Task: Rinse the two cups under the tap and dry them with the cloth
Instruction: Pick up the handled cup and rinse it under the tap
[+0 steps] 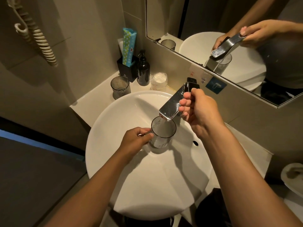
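Warm, dim, yellowish light falls from above and somewhat behind the camera, leaving the white basin the brightest area while the floor at lower left sinks into near black. Both forearms throw soft dark shadows across the bowl. The chrome tap carries a sharp glare streak. Wide-angle distortion bends the mirror edge and the walls near the frame borders. The coiled cord at upper left looks slightly soft
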